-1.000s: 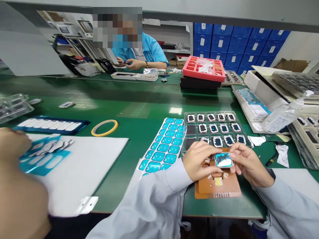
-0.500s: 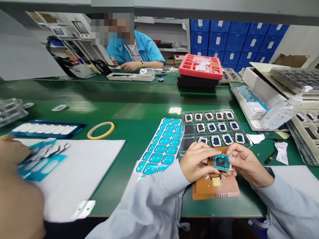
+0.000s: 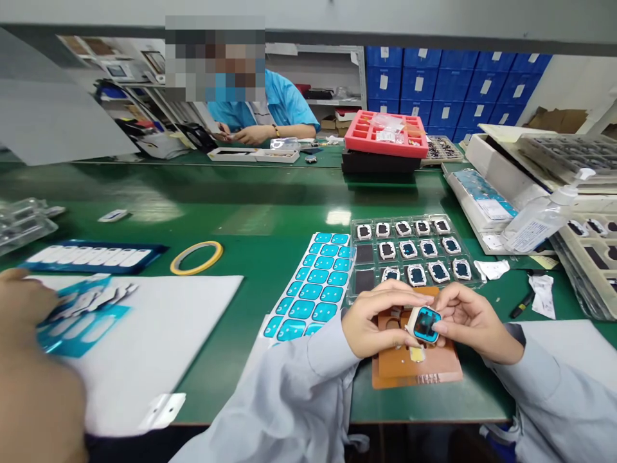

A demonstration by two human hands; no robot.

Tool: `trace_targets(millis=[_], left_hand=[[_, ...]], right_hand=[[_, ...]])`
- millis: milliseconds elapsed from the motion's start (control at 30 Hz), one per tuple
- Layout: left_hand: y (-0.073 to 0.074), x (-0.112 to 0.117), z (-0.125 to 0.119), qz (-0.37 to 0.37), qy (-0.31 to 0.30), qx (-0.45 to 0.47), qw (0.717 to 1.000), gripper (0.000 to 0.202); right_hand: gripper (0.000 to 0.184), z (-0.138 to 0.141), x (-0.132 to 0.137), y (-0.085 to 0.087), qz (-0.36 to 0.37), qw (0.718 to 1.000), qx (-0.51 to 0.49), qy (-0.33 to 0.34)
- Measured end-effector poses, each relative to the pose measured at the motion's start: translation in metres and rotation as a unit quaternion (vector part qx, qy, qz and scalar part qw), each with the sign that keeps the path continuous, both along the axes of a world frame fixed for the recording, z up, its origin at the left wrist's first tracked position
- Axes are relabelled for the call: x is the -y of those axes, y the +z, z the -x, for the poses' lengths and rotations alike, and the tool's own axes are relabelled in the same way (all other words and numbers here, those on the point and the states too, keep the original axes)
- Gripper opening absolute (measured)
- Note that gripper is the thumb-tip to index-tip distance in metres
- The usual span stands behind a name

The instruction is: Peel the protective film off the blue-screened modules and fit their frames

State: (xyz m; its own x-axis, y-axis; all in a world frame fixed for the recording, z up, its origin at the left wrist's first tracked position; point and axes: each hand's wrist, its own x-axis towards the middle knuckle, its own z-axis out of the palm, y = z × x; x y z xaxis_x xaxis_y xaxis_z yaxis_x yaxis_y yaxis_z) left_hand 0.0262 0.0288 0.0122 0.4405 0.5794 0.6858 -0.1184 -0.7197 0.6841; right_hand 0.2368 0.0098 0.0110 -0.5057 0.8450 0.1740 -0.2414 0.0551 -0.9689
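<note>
A small white watch case [image 3: 425, 323] with a blue border around its dark face is tilted between my two hands. My left hand [image 3: 376, 319] is closed around its left side, thumb below and fingers above. From the right, my right hand [image 3: 472, 321] grips it, with the thumb on the face's right edge. Under the hands lies an orange-brown plate [image 3: 417, 374] bearing a yellow square. A clear tray [image 3: 369, 222] of similar watch cases sits just beyond them. Left of the tray is a sheet of blue stickers [image 3: 311, 292].
At far left, another person's blurred hand [image 3: 24, 299] is over blue film [image 3: 91, 331] on a white pad [image 3: 193, 308]. A yellow tape roll [image 3: 196, 258] lies nearby. To the right stand a pump bottle [image 3: 540, 222] and stacked trays [image 3: 583, 257]. A person in blue [image 3: 289, 103] sits opposite.
The watch case has turned in my hands, so more of its white left side shows. My right thumb has moved onto its face. The view has shifted slightly.
</note>
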Motion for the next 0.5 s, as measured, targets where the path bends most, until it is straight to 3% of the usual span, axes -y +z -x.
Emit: trace_targets(millis=[100,167,200,233,300,333,400,500], left_hand=[[0.000,0.002,0.002,0.057,-0.034,0.014,0.998,0.041],[0.001,0.004,0.003,0.115,-0.054,0.041,0.991,0.034],[0.001,0.005,0.004,0.153,-0.067,0.062,0.984,0.032],[0.001,0.007,0.004,0.194,-0.081,0.086,0.974,0.030],[0.001,0.009,0.004,0.278,-0.108,0.140,0.944,0.030],[0.002,0.011,0.003,0.317,-0.119,0.164,0.927,0.031],[0.004,0.013,0.002,0.383,-0.131,0.199,0.893,0.034],[0.008,0.016,0.002,0.451,-0.144,0.217,0.854,0.034]], right_hand=[[0.019,0.001,-0.004,0.000,-0.074,0.996,0.038,-0.041],[0.023,-0.004,-0.011,0.002,-0.156,0.975,0.099,-0.122],[0.025,-0.011,-0.017,0.005,-0.197,0.949,0.158,-0.188],[0.025,-0.021,-0.023,0.007,-0.228,0.905,0.243,-0.263],[0.021,-0.048,-0.037,0.012,-0.237,0.767,0.441,-0.401],[0.018,-0.065,-0.043,0.014,-0.200,0.689,0.546,-0.431],[0.013,-0.097,-0.053,0.012,-0.152,0.649,0.605,-0.435],[0.022,-0.130,-0.063,0.003,-0.113,0.643,0.639,-0.406]])
